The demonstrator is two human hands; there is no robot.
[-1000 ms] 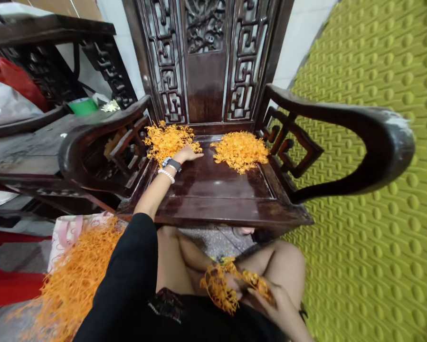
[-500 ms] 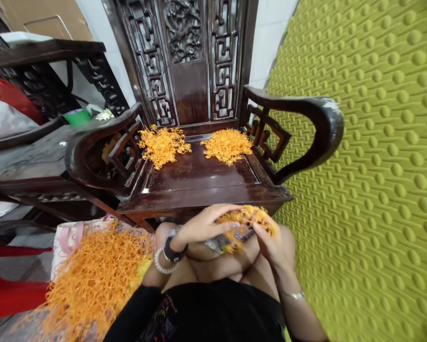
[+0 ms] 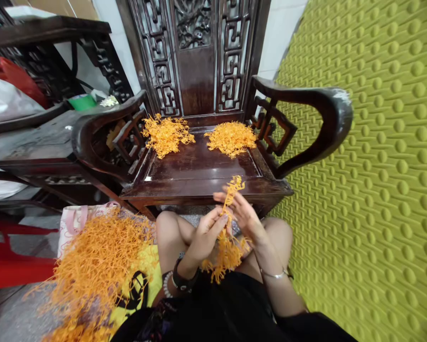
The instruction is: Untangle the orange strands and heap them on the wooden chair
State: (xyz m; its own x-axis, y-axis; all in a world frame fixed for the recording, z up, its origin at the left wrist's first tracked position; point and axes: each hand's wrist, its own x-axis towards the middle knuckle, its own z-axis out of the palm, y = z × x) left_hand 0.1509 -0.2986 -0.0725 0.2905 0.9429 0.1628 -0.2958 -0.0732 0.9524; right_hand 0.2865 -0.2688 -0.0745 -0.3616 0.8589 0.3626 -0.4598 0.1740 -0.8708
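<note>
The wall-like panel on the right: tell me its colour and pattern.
Yellow-green panel, raised bumps; clearest in the head view.

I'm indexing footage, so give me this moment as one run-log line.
left hand: pinching orange strands | right hand: fingers at their upper part | chair seat: two orange piles | at left: larger orange heap

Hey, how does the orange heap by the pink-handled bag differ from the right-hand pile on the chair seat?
The low heap is far bigger than the right-hand pile. The low heap sprawls loosely; the right-hand pile sits more compactly. Both are orange and stringy.
</note>
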